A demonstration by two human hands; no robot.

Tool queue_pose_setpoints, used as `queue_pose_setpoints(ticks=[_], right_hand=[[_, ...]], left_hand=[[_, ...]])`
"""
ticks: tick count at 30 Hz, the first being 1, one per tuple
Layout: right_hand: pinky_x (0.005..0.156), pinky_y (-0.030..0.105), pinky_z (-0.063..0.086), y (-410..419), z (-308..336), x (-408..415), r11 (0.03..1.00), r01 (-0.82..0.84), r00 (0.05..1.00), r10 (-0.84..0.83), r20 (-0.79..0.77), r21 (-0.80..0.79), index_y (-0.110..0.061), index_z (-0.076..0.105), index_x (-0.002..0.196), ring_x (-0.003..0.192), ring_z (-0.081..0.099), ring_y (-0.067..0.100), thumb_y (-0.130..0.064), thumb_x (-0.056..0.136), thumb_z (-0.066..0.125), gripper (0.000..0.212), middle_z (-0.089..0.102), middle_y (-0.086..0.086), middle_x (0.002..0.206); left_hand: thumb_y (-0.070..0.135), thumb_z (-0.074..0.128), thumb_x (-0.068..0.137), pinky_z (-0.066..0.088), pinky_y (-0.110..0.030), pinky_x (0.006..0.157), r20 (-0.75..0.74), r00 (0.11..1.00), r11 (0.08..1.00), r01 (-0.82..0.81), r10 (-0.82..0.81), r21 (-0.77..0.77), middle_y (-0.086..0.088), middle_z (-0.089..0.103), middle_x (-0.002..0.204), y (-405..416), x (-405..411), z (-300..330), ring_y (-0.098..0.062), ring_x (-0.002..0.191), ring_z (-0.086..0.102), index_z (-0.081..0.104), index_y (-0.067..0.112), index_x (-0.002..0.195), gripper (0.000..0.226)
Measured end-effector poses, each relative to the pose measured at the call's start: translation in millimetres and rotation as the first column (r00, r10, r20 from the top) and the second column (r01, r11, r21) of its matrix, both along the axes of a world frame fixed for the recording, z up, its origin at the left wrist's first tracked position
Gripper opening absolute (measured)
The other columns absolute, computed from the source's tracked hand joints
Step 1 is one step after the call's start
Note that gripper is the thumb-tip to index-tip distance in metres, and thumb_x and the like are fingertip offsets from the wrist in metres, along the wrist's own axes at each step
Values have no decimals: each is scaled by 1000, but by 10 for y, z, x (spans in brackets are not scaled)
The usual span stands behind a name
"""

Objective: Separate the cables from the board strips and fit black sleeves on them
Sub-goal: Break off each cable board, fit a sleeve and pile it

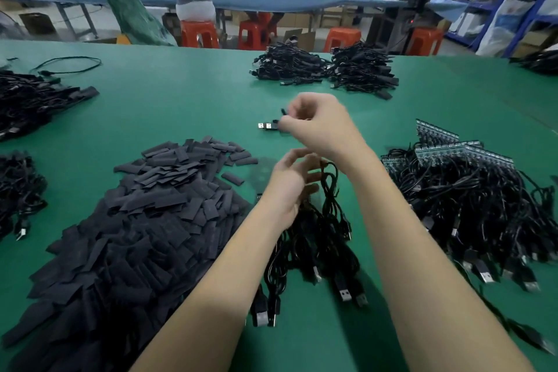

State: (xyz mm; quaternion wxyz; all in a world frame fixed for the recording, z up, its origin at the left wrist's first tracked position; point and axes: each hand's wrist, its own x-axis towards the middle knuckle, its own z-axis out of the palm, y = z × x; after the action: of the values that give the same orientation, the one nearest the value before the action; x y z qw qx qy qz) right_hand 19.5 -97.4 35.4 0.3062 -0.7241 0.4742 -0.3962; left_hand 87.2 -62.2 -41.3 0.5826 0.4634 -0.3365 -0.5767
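Cables in hand: a bundle of black USB cables (317, 238) hung from my left hand (290, 187) over the green table (187, 100), their plugs lying on the mat near the front edge.
Left hand grip: I had the fingers curled round the looped tops of that bundle; a few loops stood clear above the fist.
Right hand grip: my right hand (320, 127) was raised just beyond the left, thumb and fingertips pinched on something small and black, and two silver USB plugs (265, 125) stuck out to its left. The hand was blurred, so I could not tell whether a sleeve was already on.
Sleeves: a large heap of flat black sleeves (145, 220) lay to my left, just beside the hanging bundle.
Board strips: green board strips (453, 151) with cables attached sat in a tangled pile (483, 208) on my right, apart from the bundle.
Finished stock: I judged the two tidy cable heaps (323, 69) at the far side to be done pieces.
Stage: I judged I was part way through, with much of the right pile not yet separated.
Risk, tangling: the loose loops could snag one another, so pulling one cable might drag several out of my left fist.
Risk, mixing: the bundle hung so near the sleeve heap that a swing could scatter sleeves or bury a plug.
Risk, pinch: so small a hold could slip, dropping the piece among unsleeved cables.
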Motion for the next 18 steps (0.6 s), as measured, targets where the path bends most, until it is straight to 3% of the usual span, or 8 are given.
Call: queue_pose_setpoints(ticks=[2,5,7,11,14,18], right_hand=[[55,19,44,69,-105,-406,988,-39,949,-10,316,147,-20,59,73,57,53,11,-12,84,77,23,59,-3,67],[57,18,49,145,-286,-758,938,-129,819,-83,568,322,-15,61,94,64,61,11,-10,83,81,23,66,4,81],[61,17,51,149,-343,-846,918,-168,752,-118,649,360,-14,66,102,70,65,11,-14,78,84,30,70,5,89],[67,15,53,165,-366,-868,907,-291,614,-68,786,306,-21,79,93,82,69,11,-25,62,88,33,75,4,98],[70,17,55,186,-414,-865,929,-255,580,-76,811,269,-22,78,91,82,71,12,-25,59,87,34,77,3,94],[72,20,56,193,-432,-848,955,-204,570,-63,819,215,-24,79,86,83,72,10,-19,69,82,18,78,2,92]], left_hand=[[21,55,102,44,-21,60,13,1000,1000,19,-19,17,6,70,81,-15,-3,2,-8,67,60,62,23,96,9],[26,60,100,45,-20,59,34,998,999,52,-52,4,3,69,90,-4,6,-3,-9,70,61,67,22,97,8],[26,63,98,45,-20,59,26,997,997,75,-76,7,3,68,87,-5,11,-19,-7,67,62,69,22,92,9],[28,64,96,47,-26,70,40,987,988,155,-154,-24,7,68,78,-3,37,-20,-8,70,63,73,24,83,16],[28,63,96,43,-27,70,67,978,977,201,-196,-67,10,65,78,7,56,-12,-6,69,60,71,27,80,18],[29,61,96,43,-21,62,78,968,964,245,-238,-101,13,61,76,34,51,13,-4,67,58,62,28,84,12]])
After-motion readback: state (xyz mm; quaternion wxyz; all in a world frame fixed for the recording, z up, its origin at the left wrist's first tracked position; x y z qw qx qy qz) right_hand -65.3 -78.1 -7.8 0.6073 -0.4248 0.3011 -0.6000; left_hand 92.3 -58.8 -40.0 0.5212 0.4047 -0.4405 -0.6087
